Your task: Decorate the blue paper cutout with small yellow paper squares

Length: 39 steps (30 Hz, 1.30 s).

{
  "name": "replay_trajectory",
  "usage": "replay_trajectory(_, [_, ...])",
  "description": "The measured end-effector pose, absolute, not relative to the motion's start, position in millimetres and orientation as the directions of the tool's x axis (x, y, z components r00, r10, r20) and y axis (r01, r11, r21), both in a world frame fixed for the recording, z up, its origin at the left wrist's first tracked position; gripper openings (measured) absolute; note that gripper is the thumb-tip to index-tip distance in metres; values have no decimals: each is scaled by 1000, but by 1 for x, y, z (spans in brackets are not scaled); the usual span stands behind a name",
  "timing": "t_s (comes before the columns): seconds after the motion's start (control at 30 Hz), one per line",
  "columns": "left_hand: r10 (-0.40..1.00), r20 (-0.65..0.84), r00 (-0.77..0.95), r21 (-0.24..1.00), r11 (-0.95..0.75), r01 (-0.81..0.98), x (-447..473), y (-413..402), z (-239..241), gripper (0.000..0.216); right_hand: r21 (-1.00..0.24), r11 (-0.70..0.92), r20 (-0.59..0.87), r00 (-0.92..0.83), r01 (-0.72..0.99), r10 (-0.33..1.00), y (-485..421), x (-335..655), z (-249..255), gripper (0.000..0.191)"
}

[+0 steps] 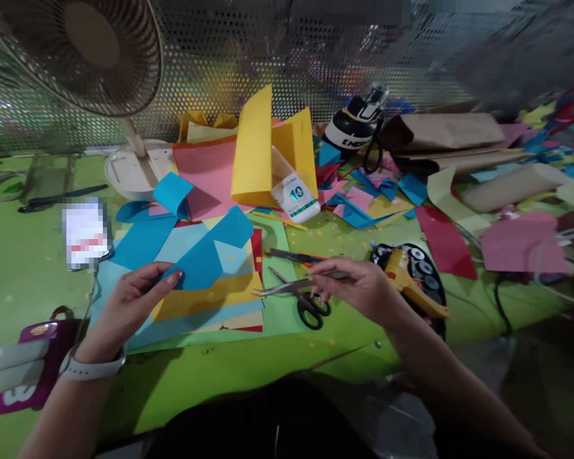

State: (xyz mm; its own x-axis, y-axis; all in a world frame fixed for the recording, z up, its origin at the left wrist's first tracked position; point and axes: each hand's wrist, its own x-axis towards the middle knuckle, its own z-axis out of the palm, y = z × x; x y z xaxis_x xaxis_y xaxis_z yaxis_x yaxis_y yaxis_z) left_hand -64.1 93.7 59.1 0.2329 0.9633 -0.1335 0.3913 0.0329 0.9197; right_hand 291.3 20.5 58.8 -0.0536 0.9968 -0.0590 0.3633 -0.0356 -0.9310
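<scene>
In my left hand [141,293], thumb and fingers pinch a blue paper piece [205,258] whose far end bends up, over the stacked sheets. My right hand [347,284] is closed around slim metal tweezers [284,288], their pointed tips facing left toward the blue paper but apart from it. Under the tweezers lies a pair of scissors [310,313] with black handles, blades spread. A thin cutter [294,255] rests just behind my right fingers. Beneath the blue piece are a yellow sheet [172,307] and light blue, cream and red paper.
A fan [138,162] and a lit phone [85,234] stand at the left. Behind are folded yellow paper [253,153], a white bottle [296,199] and a black bottle [349,131]. A yellow tape dispenser [414,287] sits right, beside paper scraps. A purple case [33,363] is front left.
</scene>
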Motion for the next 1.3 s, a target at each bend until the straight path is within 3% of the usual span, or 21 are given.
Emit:
replay_trajectory(0.1, [964,-130,232,916,27,400,-65,94,59,33,-968,-91,-96,-12,232,995,31,285,63,26])
replay_trajectory(0.3, [964,-148,219,908,45,416,-66,94,58,35,-985,-168,-173,-113,49,978,43,272,66,26])
replay_trajectory(0.37, [963,-152,221,905,45,423,-66,94,58,34,-988,-117,-128,-102,104,986,45,269,64,25])
replay_trajectory(0.47, [961,-158,225,905,50,422,-65,94,60,35,-943,75,46,-95,325,994,48,264,61,21])
replay_trajectory(0.6, [964,-159,212,903,55,427,-64,93,62,36,-833,305,207,-252,461,945,52,259,59,19])
replay_trajectory(0.7, [964,-161,211,900,56,432,-62,94,63,36,-849,246,150,-234,467,961,55,263,57,25])
replay_trajectory(0.9, [963,-164,216,898,55,436,-63,94,62,35,-862,98,217,187,497,958,73,279,46,35])
replay_trajectory(1.03, [963,-169,210,890,58,453,-62,93,63,36,-752,135,311,167,645,936,80,282,39,30])
replay_trajectory(1.3, [965,-161,208,891,51,451,-62,93,62,35,-782,132,275,148,609,950,81,283,32,33])
